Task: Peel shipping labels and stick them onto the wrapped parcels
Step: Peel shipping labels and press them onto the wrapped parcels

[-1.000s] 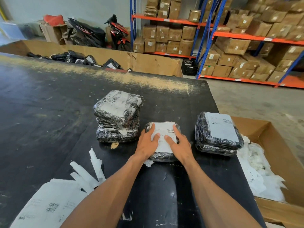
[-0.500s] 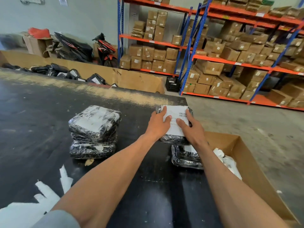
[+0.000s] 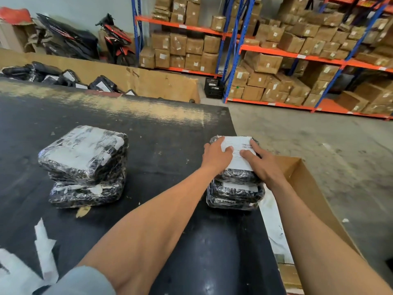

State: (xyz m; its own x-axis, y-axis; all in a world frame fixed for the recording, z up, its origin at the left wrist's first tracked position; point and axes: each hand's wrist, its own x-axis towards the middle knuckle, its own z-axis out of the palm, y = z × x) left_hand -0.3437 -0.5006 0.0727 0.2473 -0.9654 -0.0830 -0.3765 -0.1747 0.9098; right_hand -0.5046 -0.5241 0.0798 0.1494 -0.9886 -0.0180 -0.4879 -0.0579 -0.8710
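Parcels wrapped in black film sit in two stacks on a black table (image 3: pixel 165 150). At the near left edge of the table lie white backing scraps (image 3: pixel 45 252) from peeled sheets, and a grey sleeve (image 3: pixel 85 279) shows at the bottom of the view. Just past the scraps stands the left stack (image 3: pixel 85 167), two parcels high, its top face covered by a crinkled white label under film; a small tan scrap (image 3: pixel 81 211) lies at its foot. Further right, near the table's right edge, is the right stack (image 3: pixel 235 194), with the top parcel (image 3: pixel 238 177) resting on the ones below. A white shipping label (image 3: pixel 239 154) with a barcode lies flat on that top parcel. The left hand (image 3: pixel 217 156) lies open on the parcel's left side, fingers spread across the label's left edge, pressing down rather than gripping. The right hand (image 3: pixel 261 165) is likewise open and flat on the right side, thumb on the label and fingers draped over the parcel's far right edge. Both forearms reach in from the bottom of the view. To the right of the table stands an open cardboard box (image 3: pixel 306 188) holding white paper waste. Behind, across the concrete floor, shelves (image 3: pixel 287 54) with blue posts and orange beams carry brown cartons, and more black parcels (image 3: pixel 63 77) lie heaped beyond the table's far left edge.
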